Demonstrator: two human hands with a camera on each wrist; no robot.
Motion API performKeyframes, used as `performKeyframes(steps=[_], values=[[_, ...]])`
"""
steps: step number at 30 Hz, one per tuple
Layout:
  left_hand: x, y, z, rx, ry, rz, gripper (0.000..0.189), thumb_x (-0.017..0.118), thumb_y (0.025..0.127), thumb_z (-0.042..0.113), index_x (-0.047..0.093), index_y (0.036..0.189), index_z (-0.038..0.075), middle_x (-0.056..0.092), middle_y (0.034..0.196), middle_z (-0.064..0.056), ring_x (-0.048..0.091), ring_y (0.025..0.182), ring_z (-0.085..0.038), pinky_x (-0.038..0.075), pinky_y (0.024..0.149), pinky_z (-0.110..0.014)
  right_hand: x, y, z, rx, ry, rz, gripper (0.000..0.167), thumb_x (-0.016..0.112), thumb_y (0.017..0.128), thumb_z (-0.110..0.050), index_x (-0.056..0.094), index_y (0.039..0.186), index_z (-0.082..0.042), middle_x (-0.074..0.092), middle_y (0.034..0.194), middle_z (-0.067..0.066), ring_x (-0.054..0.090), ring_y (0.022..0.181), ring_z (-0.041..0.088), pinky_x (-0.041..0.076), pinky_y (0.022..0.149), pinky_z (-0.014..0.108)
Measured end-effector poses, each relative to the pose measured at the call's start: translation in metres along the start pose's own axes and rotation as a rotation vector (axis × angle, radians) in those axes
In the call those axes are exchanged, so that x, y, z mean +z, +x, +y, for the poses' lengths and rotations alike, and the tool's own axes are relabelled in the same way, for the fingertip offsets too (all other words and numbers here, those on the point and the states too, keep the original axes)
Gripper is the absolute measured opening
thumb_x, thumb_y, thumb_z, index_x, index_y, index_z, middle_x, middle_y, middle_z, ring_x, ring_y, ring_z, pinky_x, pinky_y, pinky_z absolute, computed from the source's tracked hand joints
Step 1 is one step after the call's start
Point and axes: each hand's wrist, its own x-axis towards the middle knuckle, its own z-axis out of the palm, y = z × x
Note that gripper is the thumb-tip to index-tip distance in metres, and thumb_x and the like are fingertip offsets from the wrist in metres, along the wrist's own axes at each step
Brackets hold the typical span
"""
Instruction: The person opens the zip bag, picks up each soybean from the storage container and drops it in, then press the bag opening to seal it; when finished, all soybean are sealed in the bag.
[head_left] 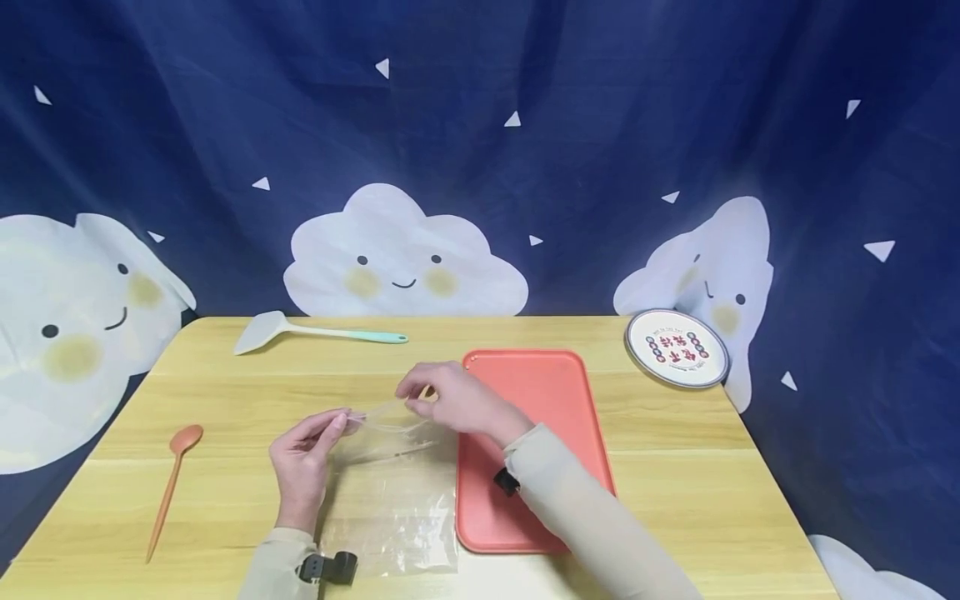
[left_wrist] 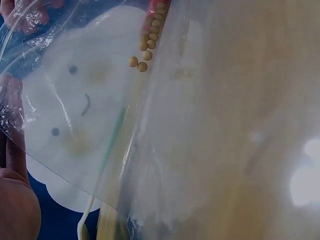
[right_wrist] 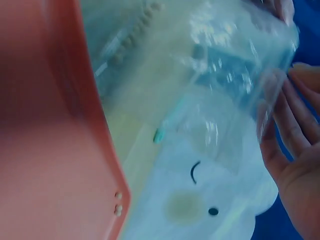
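A clear plastic bag (head_left: 393, 517) hangs between both hands over the table, its mouth stretched sideways. My left hand (head_left: 303, 458) pinches the left end of the mouth between thumb and fingers. At the other end, my right hand (head_left: 457, 404) holds the rim with bent fingers, beside the tray's far left corner. Several small round tan beans (left_wrist: 148, 44) show in a row through the plastic in the left wrist view. A red tray (head_left: 528, 392) lies flat under the right forearm, with a few beans (right_wrist: 118, 209) in its corner in the right wrist view.
A spatula (head_left: 318, 331) with a pale green handle lies at the back left. An orange spoon (head_left: 174, 471) rests on the left side of the wooden table (head_left: 667, 500). A round printed plate (head_left: 677, 348) sits at the back right, near a blue curtain (head_left: 577, 167).
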Motion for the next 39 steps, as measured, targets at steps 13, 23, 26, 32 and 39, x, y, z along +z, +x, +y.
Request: performKeyframes(steps=[13,23,26,32,39], values=[[-0.003,-0.002,0.001,-0.045,0.026,0.02,0.009,0.055,0.088,-0.023,0.061,0.095,-0.026,0.069,0.086,-0.029,0.073,0.076,-0.025,0.06,0.075,-0.033,-0.017,0.001,0.074,0.247,-0.037,0.251,0.015,0.069,0.087,-0.001,0.069,0.101,-0.007,0.064,0.096,0.001,0.063,0.088,0.016,0.053,0.079,0.028],[-0.003,-0.001,0.001,-0.044,0.039,0.015,0.009,0.055,0.088,-0.023,0.061,0.095,-0.025,0.068,0.087,-0.03,0.073,0.077,-0.025,0.06,0.075,-0.033,-0.005,0.006,0.119,0.364,-0.136,0.08,0.016,0.072,0.085,-0.002,0.073,0.101,-0.007,0.067,0.092,0.002,0.063,0.09,0.017,0.052,0.084,0.029],[-0.002,-0.001,0.001,-0.043,0.045,0.015,0.009,0.056,0.088,-0.022,0.061,0.095,-0.025,0.068,0.086,-0.03,0.073,0.077,-0.025,0.06,0.075,-0.032,-0.003,0.011,0.122,0.373,-0.176,0.057,0.018,0.071,0.085,-0.003,0.072,0.102,-0.008,0.066,0.092,0.0,0.063,0.091,0.017,0.052,0.084,0.028],[-0.002,-0.001,0.0,-0.03,0.04,0.01,0.009,0.055,0.088,-0.023,0.061,0.095,-0.025,0.068,0.087,-0.03,0.073,0.077,-0.024,0.06,0.075,-0.032,0.0,0.019,0.124,0.421,-0.231,0.047,0.012,0.07,0.087,-0.003,0.072,0.095,-0.011,0.065,0.09,-0.001,0.063,0.091,0.017,0.052,0.083,0.029],[-0.003,-0.002,0.0,-0.026,0.027,0.011,0.01,0.054,0.088,-0.024,0.061,0.095,-0.026,0.068,0.086,-0.03,0.073,0.076,-0.025,0.06,0.074,-0.032,0.003,0.024,0.125,0.437,-0.287,0.016,0.01,0.07,0.088,-0.004,0.072,0.092,-0.013,0.067,0.09,-0.002,0.063,0.094,0.019,0.053,0.083,0.031]])
